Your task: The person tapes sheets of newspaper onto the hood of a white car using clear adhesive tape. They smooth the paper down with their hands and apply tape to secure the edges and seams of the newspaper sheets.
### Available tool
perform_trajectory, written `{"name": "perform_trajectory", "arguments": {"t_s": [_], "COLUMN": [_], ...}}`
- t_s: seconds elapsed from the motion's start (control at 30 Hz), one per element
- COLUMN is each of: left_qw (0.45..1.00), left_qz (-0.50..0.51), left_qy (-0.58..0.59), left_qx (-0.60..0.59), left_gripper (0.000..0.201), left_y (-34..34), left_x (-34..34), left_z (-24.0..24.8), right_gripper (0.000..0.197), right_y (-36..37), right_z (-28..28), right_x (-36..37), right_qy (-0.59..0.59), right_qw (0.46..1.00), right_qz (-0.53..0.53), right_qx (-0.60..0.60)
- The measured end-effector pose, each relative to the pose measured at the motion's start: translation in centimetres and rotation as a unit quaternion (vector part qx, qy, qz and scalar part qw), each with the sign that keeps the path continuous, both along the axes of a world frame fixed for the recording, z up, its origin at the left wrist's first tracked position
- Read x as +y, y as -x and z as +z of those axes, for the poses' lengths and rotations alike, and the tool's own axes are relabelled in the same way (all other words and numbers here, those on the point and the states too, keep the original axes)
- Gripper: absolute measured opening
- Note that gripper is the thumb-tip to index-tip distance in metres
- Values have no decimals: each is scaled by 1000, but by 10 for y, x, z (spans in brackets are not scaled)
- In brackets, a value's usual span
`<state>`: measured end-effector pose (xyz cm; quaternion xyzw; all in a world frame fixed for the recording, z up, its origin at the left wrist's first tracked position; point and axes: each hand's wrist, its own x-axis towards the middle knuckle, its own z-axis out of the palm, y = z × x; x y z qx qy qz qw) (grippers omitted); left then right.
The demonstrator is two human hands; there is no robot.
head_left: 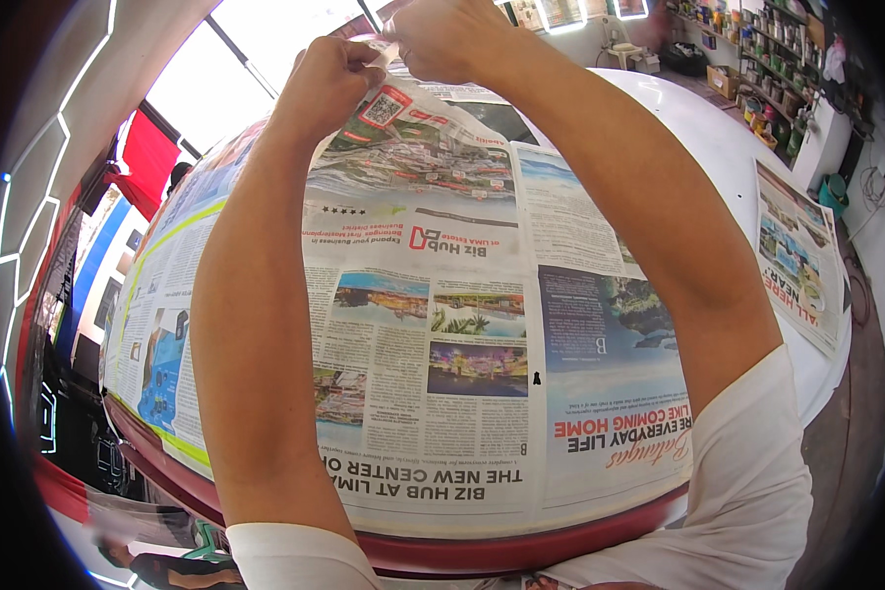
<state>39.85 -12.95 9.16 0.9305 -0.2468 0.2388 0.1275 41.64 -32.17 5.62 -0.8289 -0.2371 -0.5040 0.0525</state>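
Newspaper sheets [413,329] lie spread over a curved vehicle panel in front of me. Both my arms reach forward to the far edge of the paper. My left hand [329,84] is closed in a pinch at the newspaper's far edge, thumb and fingertips on a thin pale strip [388,57] that looks like masking tape. Just to its right, my right hand [447,39] is closed with bent fingers at the strip's other end. The top of the frame cuts off part of this hand, and its fingertips are partly hidden.
Yellow-green tape [182,229] borders the paper on the left. A dark red edge [433,553] runs along the near side. White bodywork [649,98] and another newspaper sheet [801,256] are at right. Stocked shelves [782,59] stand far right; another person [182,568] is at lower left.
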Motion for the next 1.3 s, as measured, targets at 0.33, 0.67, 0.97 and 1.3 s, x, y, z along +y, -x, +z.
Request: {"name": "perform_trajectory", "arguments": {"t_s": [0.33,0.67,0.97,1.3], "left_qw": [990,996,988,995], "left_qz": [19,-9,-36,2], "left_qy": [-24,-14,-116,56], "left_qx": [-137,-88,-98,-81], "left_gripper": [43,28,27,30], "left_y": [10,10,20,13], "left_x": [-7,-10,-27,-16], "left_z": [5,7,-5,0], "right_gripper": [15,22,40,17], "right_y": [26,41,56,35], "right_z": [8,12,39,-11], "right_x": [8,-4,-16,22], "right_qy": [5,-6,-60,-30], "right_qw": [998,996,934,999], "right_qz": [49,70,59,19], "right_qx": [-35,54,348,10]}}
